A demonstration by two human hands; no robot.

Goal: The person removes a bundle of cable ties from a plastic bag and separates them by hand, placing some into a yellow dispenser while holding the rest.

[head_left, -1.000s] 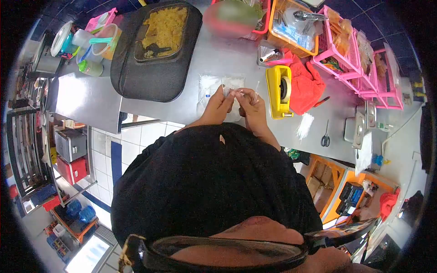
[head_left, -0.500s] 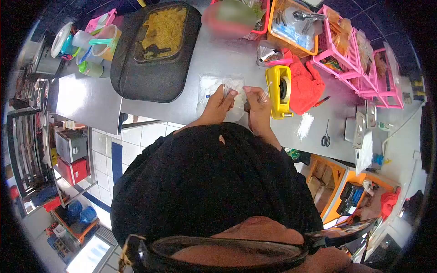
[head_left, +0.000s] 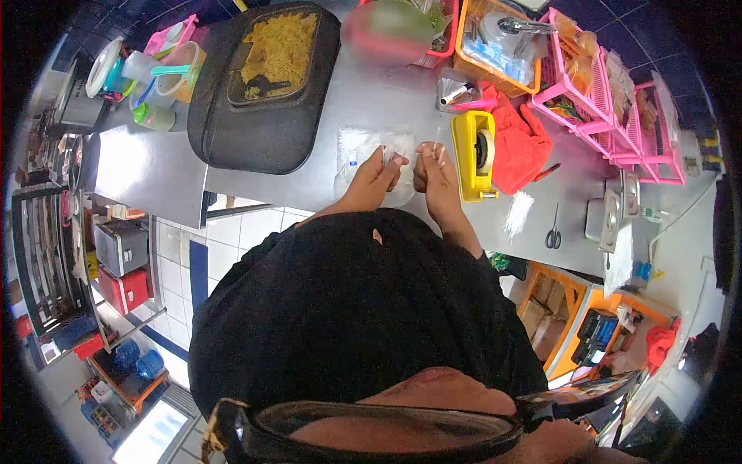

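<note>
My left hand (head_left: 380,178) is closed, thumb against fingers, on what looks like the gathered part of a clear plastic bag. More of the clear plastic (head_left: 357,145), with a small blue mark, lies spread on the steel table beneath it. Just to the right, my right hand (head_left: 437,174) has its fingers curled in a pinch; whatever is between them is too small to make out. A yellow tape dispenser (head_left: 468,166) stands beside that hand. Farther right lie a bunch of thin white strips (head_left: 519,213) and black-handled scissors (head_left: 553,238).
A black lidded tray (head_left: 259,135) holding yellow food is at the left. Behind stand an orange basket (head_left: 533,83) and pink racks (head_left: 599,116). A red cloth (head_left: 519,151) lies beyond the dispenser. Plastic jugs (head_left: 151,90) crowd the far left of the steel table (head_left: 267,187).
My right hand has turned and drawn slightly away from my left. The thin white strip seen by its fingers earlier no longer shows clearly. My left hand keeps its pinch, nearly in place.
</note>
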